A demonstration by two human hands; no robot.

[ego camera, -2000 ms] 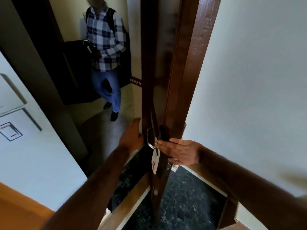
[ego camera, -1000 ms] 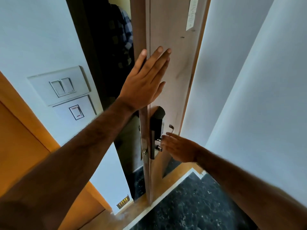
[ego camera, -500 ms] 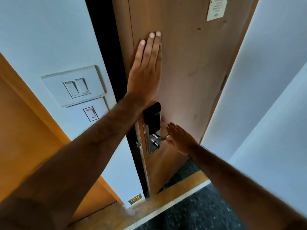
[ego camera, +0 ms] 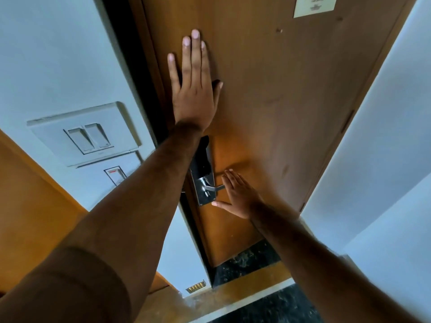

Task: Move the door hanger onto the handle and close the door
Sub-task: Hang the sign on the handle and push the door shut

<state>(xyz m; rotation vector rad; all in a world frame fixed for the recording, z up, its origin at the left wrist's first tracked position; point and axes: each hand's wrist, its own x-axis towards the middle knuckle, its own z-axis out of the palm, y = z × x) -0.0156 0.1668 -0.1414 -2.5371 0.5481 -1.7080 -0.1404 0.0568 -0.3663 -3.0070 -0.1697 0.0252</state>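
Note:
The brown wooden door [ego camera: 291, 94] fills the middle of the view and sits almost flush in its frame, with a thin dark gap along its left edge. My left hand [ego camera: 193, 85] lies flat on the door above the lock, fingers spread. A black and silver lock plate [ego camera: 203, 169] carries a silver lever handle [ego camera: 213, 188]. My right hand [ego camera: 238, 194] rests flat on the door just right of the handle, fingers apart, holding nothing. The door hanger is not visible on this side.
A white double light switch [ego camera: 86, 134] and a smaller switch plate [ego camera: 114, 174] are on the wall left of the door. A paper notice [ego camera: 314, 4] is stuck high on the door. Dark speckled floor [ego camera: 268, 308] lies beyond a wooden threshold [ego camera: 233, 292]. White wall [ego camera: 384, 159] stands at right.
The door has swung from wide open to nearly shut. The hanger, the hallway and the person outside have gone out of sight. Both hands moved onto the door's inner face.

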